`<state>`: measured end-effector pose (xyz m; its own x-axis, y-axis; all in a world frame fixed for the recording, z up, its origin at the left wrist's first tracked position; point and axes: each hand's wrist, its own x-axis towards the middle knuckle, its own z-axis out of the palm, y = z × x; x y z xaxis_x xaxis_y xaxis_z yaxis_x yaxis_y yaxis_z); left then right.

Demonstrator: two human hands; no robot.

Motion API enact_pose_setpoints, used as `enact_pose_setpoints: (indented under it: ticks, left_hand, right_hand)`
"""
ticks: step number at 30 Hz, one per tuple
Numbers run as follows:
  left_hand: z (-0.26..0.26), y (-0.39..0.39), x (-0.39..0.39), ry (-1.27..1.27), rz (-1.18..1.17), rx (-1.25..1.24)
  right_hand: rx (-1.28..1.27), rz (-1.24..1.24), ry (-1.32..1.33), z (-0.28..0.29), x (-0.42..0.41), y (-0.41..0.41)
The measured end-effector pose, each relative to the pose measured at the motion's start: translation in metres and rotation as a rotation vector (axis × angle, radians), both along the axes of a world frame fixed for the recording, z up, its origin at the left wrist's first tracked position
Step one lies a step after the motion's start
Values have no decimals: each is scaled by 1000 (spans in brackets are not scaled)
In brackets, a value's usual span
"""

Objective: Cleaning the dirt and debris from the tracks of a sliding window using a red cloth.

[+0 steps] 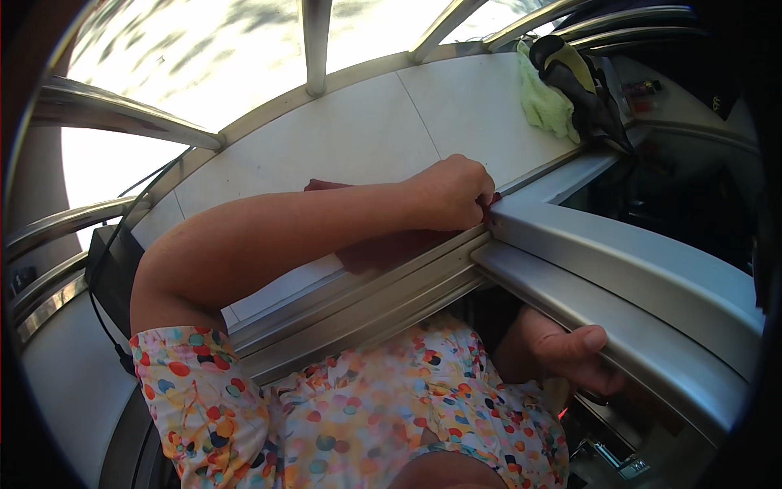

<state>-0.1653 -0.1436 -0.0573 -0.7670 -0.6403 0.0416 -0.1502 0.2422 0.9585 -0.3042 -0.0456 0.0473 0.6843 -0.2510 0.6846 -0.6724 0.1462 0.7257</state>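
My left hand (455, 189) is closed around a bunched end of a dark red cloth (391, 247). It presses the cloth against the window track beside the corner of a metal window frame (611, 238). The rest of the cloth hangs under my forearm, over the sill and the track edge. My right hand (565, 348) grips the near sliding sash's metal stile (617, 324), thumb lying along its edge. Its other fingers are partly hidden and blurred. A grooved metal window track (366, 312) runs between my body and the sill.
Beyond the track lies a white tiled ledge (342, 134), bounded by metal railing bars (316, 49). A light green towel (547, 101) and a black-and-yellow item (571, 67) lie at its far right. A cable (101, 305) hangs beside a dark box (110, 263) at left.
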Motion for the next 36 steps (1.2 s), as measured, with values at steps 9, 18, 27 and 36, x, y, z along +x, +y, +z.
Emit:
enact_pose_setpoints:
  ticks: [9, 18, 27, 36]
  left_hand:
    - [5, -20, -15, -200, -10, -157]
    - [-4, -16, -3, 40, -151, 2]
    - [2, -15, -22, -60, 41, -37]
    - [0, -24, -50, -63, 96, -151]
  right_hand:
    - [-90, 32, -170, -15, -6, 2]
    - [-23, 74, -29, -4, -5, -7]
    - [30, 113, -228, -13, -5, 1]
    - [74, 194, -415, -16, 0, 9]
